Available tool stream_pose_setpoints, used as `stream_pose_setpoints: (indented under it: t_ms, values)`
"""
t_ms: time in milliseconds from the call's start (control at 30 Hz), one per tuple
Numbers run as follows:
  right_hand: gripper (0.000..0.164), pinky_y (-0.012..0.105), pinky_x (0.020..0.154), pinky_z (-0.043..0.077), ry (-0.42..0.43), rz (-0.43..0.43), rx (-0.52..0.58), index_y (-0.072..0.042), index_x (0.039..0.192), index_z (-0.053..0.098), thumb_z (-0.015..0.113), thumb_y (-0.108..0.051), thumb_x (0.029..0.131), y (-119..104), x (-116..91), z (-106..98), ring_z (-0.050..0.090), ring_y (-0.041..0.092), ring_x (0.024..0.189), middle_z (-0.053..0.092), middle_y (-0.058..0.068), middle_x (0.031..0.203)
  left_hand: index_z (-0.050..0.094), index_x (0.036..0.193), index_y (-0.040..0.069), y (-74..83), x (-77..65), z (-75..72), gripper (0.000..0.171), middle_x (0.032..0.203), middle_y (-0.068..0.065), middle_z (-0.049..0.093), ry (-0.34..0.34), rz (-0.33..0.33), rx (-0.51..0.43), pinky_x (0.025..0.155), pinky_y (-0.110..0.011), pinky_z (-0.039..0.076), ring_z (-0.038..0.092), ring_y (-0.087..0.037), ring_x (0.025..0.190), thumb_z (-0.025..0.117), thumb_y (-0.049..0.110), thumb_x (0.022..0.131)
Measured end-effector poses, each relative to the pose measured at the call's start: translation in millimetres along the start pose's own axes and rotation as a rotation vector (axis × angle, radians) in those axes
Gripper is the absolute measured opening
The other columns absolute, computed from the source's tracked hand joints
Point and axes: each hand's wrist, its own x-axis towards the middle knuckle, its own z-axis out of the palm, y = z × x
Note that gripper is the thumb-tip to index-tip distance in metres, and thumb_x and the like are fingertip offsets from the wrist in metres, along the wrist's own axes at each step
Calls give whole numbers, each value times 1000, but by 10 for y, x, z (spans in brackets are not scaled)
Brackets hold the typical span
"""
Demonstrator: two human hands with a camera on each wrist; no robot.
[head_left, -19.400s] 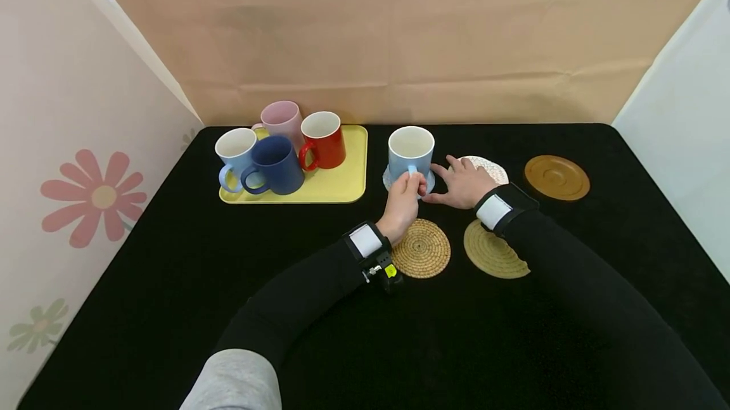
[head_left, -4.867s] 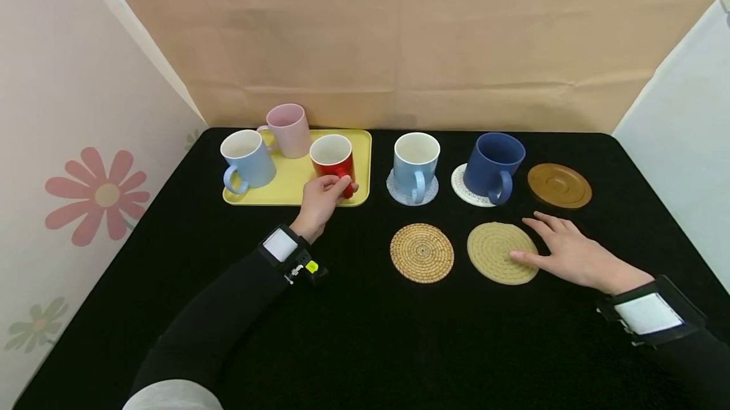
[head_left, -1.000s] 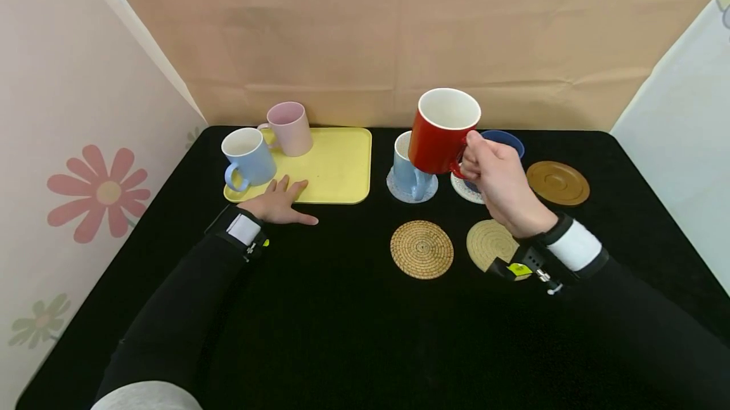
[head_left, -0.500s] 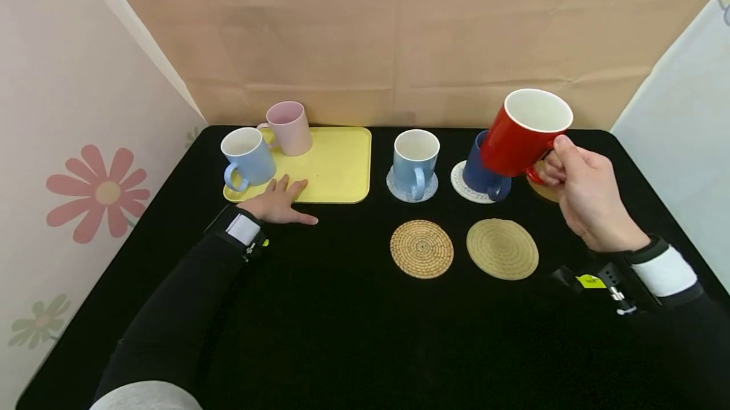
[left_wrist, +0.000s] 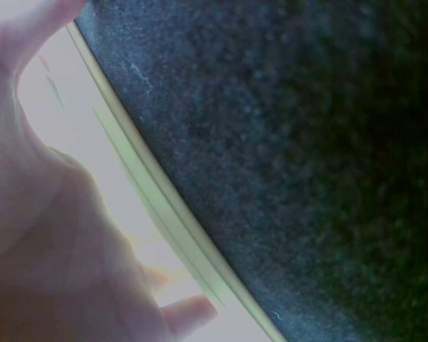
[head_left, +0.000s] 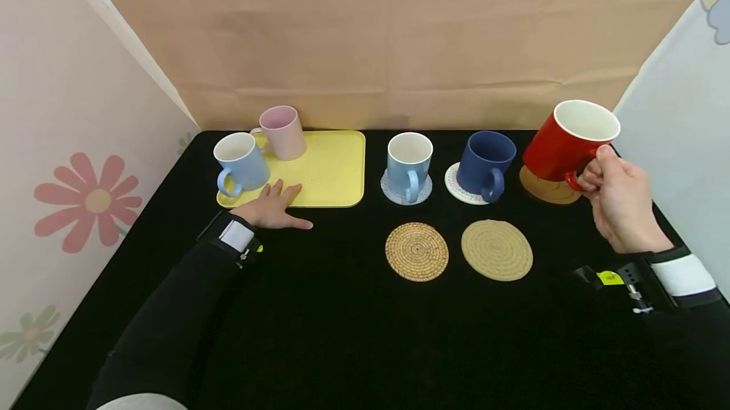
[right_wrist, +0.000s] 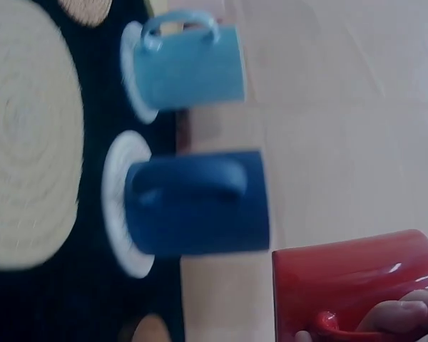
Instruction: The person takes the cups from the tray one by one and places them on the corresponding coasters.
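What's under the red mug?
A brown coaster, apart from the mug, which the right hand holds up. In the head view, the near part shows; the mug covers the far part.

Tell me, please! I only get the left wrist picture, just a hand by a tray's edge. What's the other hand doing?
Observer: The right hand holds a red mug by its handle.
Operator: Ooh! Is there anything under that mug?
Observer: Yes, a brown coaster; the mug is held up above it, not standing on it.
Operator: And what's on the yellow tray? I can't see the top properly.
Observer: Two mugs, a light blue mug and a pink mug.
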Motion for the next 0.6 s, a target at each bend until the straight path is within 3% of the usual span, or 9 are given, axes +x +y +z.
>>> stream_pose_setpoints:
  t_ms: [200, 600]
  values:
    - [44, 26, 61, 32, 67, 35, 28, -3, 63, 42, 44, -18, 104, 112, 102, -163, 32, 17, 60, 34, 6, 61, 15, 154, 5, 14, -15, 1, 97, 153, -36, -1, -4, -10, -6, 109, -66, 7, -1, -55, 139, 61, 57, 87]
    - [45, 21, 54, 36, 188, 101, 32, -3, 61, 45, 42, -16, 104, 305, 297, -401, 33, 14, 55, 36, 4, 58, 13, 155, 6, 10, -9, -4, 99, 154, -34, -3, -9, -14, -26, 107, -68, 8, -4, -54, 139, 62, 58, 86]
